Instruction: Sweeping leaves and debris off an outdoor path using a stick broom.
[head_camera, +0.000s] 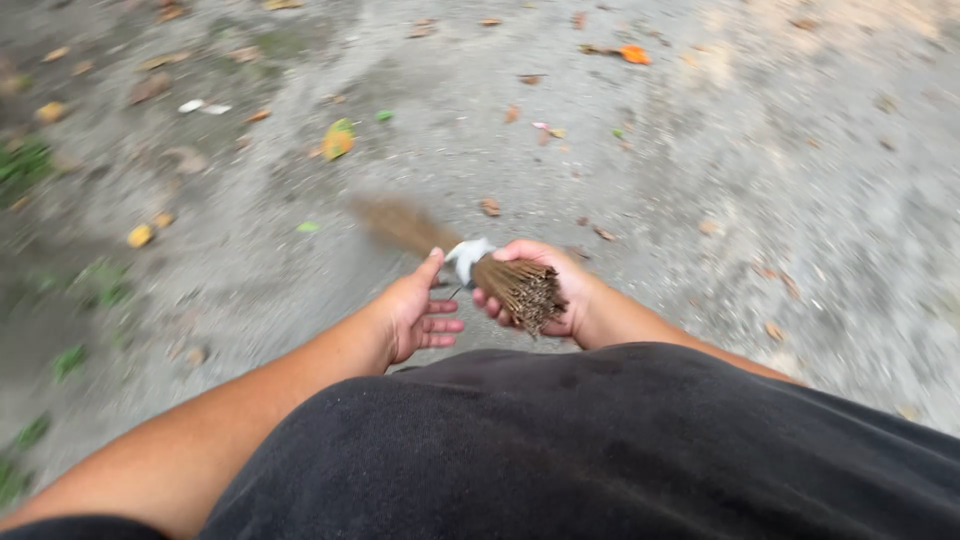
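**A:** What are the hands doing?

**B:** The right hand (545, 290) is wrapped around the butt end of a broom of thin brown stiff sticks bundled together (505, 280), its grip pressed together around the bundle. A white band (468, 258) binds the sticks just beyond the fingers. The left hand (418, 312) is just beside the bundle, fingers half curled and spread, holding nothing; I cannot tell whether its thumb touches the band.

**B:** The broom points away from the person and down to the left, its far brush end (400, 225) blurred over grey, dusty ground (750, 170).

**A:** How would that broom feel?

**B:** Probably light, and dry. Each stick looks stiff but springy, so the loose far end should flex while the bound end stays firm. The cut stick ends may be scratchy against a palm. The firmest place to hold seems to be the tight section near the band, where the sticks cannot splay.

**A:** Anything else around?

**B:** Scattered fallen leaves, including a yellow-green leaf (338, 139) and an orange leaf (635, 54), and the person's black shirt (600, 450) at the bottom.
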